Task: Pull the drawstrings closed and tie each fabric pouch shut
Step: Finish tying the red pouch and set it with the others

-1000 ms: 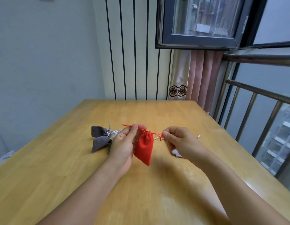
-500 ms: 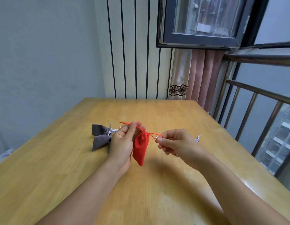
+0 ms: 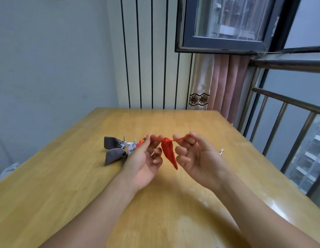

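A small red fabric pouch hangs in the air between my hands, its mouth gathered tight on a red drawstring. My left hand pinches the left end of the string between thumb and forefinger. My right hand pinches the right end, palm turned up. The string runs taut and level between them. Left of my left hand lie two grey pouches with silver cords on the wooden table, and a lighter pouch is partly hidden behind my hand. A red bit shows there too.
A silver cord end pokes out on the table behind my right hand; whatever it belongs to is hidden. A metal railing runs along the table's right side. A striped wall, a curtain and a window stand beyond the far edge.
Both hands pulled the string ends apart and turned palms up. The pouch mouth has cinched shut, and the pouch now hangs narrow and edge-on from the taut string.
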`<state>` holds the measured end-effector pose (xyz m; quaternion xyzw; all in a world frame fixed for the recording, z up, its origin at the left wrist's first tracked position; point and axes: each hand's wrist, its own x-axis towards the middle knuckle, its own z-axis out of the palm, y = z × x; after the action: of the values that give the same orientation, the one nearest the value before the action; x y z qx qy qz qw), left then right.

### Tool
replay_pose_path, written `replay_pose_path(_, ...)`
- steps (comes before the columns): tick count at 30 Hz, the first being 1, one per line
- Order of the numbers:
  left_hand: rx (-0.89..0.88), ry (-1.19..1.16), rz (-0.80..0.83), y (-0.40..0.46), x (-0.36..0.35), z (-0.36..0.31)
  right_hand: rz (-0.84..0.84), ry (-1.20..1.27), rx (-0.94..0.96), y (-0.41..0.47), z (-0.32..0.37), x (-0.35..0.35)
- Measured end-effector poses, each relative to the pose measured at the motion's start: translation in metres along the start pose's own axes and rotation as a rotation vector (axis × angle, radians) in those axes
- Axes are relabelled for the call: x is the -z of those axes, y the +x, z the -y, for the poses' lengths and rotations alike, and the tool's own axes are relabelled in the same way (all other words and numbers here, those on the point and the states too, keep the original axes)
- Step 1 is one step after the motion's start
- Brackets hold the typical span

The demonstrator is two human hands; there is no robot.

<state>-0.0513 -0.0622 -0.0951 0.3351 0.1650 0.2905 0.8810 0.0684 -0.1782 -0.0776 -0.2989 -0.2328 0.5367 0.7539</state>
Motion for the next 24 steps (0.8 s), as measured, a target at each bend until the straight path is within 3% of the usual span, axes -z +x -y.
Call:
replay_pose_path(3,0.005,-0.036,0.074,0.0,-0.002,-0.005,-0.061,-0.03,-0.03,0.008,-0.001,0.008)
replay_pose_path(7,-0.167,0.227,0.051,0.001,-0.005,0.003,-0.131,-0.404,0.124,0.011,0.0,0.012)
replay_pose_path(12,-0.368,0.74,0.013,0.002,0.005,0.012,-0.101,-0.855,0.223,0.005,-0.004,0.017)
replay_pose_path(14,-0.418,0.851,-0.012,0.003,0.01,0.01,-0.101,-1.19,0.262,0.003,-0.001,0.018)
replay_pose_path(17,-0.517,1.094,-0.003,0.004,0.016,0.008,-0.196,-1.967,0.314,-0.004,0.001,0.019)
replay_pose_path(18,-0.545,1.193,0.02,0.003,0.017,0.008,-0.195,-2.078,0.307,-0.006,0.001,0.017)
replay_pose_path(21,-0.568,1.451,0.06,0.001,0.021,0.006,-0.078,-1.901,0.287,-0.002,0.002,0.02)
replay_pose_path(24,-0.544,1.594,0.04,0.003,0.026,0.0,-0.069,-1.676,0.295,0.006,-0.002,0.027)
